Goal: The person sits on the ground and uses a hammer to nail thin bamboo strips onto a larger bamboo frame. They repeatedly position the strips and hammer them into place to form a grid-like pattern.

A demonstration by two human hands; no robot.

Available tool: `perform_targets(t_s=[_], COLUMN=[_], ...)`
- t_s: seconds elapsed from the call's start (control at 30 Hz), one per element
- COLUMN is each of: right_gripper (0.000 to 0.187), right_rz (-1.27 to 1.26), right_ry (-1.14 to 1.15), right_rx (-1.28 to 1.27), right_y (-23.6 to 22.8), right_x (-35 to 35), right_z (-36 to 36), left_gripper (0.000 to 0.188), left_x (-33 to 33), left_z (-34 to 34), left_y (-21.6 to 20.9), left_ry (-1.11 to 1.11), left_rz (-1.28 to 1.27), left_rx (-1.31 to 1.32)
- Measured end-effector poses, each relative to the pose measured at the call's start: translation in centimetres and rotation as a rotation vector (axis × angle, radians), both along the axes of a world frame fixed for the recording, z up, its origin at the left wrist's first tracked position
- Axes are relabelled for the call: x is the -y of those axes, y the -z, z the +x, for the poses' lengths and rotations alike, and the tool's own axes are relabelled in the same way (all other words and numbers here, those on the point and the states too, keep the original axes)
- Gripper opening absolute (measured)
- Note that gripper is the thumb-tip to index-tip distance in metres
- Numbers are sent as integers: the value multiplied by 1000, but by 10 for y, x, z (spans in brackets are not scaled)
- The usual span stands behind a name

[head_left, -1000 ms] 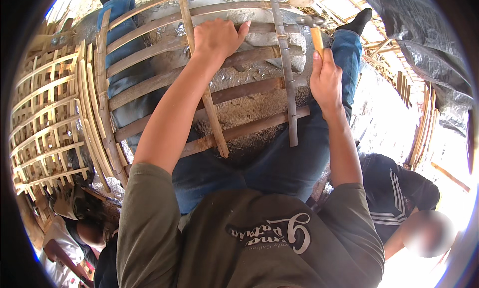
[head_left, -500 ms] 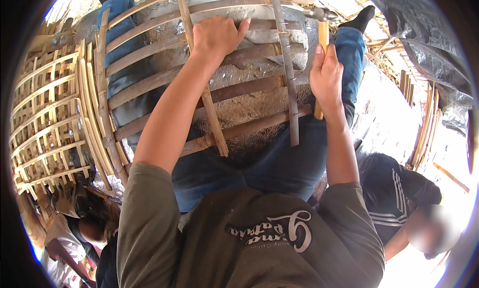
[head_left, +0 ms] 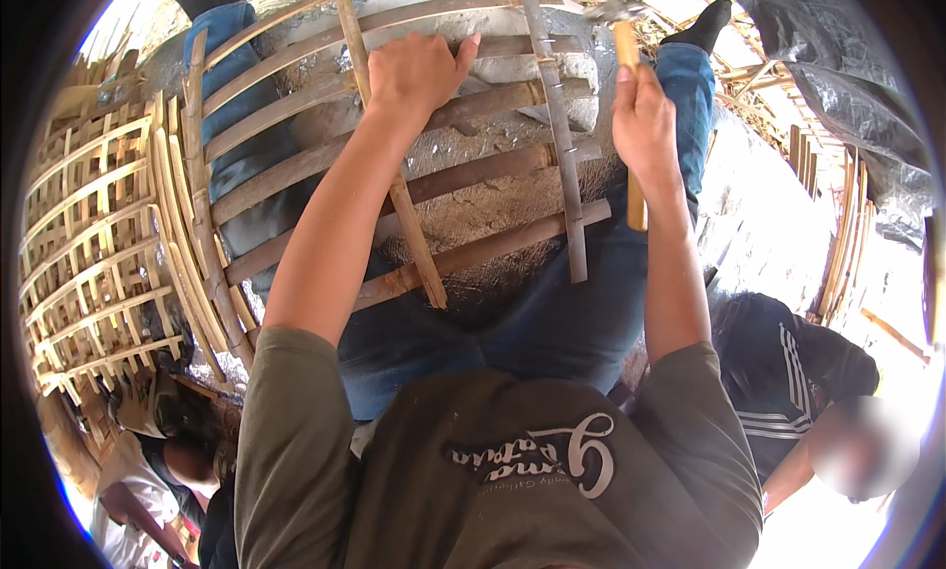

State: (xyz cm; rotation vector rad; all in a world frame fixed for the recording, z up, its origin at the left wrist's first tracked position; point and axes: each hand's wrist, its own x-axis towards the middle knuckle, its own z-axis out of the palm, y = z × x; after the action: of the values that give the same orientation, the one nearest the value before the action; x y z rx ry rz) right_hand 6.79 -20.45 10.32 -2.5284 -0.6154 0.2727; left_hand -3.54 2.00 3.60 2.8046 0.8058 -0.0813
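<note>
A bamboo lattice frame (head_left: 505, 178) lies across my lap and legs, made of several curved crosswise slats with upright strips over them. My left hand (head_left: 416, 74) rests on its far part with the fingers curled over a slat and the thumb stretched to the right. The fingertips are hidden behind the knuckles. In my right hand (head_left: 648, 126) is a hammer (head_left: 628, 49), held by its pale wooden handle. Its metal head is just right of the frame's far right corner. Small nails stick out along the right upright strip (head_left: 558, 116).
To the left stand a woven bamboo panel (head_left: 94, 254) and a stack of long split strips (head_left: 192, 244). One person (head_left: 778, 372) in a dark striped top is at the lower right, another (head_left: 148, 480) at the lower left. Dark plastic sheeting (head_left: 838, 66) hangs at the far right.
The hammer head has shifted a little up and left, and its handle leans more to the left. My left hand keeps its place on the lattice. The whole view has shifted slightly.
</note>
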Motion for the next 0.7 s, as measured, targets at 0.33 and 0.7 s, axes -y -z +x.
perform_targets(t_s=[0.33,0.7], right_gripper=[36,34], right_rz=[-136,-90], right_ry=[-110,-81], right_rx=[16,14], right_y=[21,29], right_x=[4,4], right_z=[4,12], left_gripper=[83,82], left_x=[4,2], left_z=[4,5], left_y=[-2,-3], left_ry=[24,21], left_rz=[4,15], left_rx=[2,-39])
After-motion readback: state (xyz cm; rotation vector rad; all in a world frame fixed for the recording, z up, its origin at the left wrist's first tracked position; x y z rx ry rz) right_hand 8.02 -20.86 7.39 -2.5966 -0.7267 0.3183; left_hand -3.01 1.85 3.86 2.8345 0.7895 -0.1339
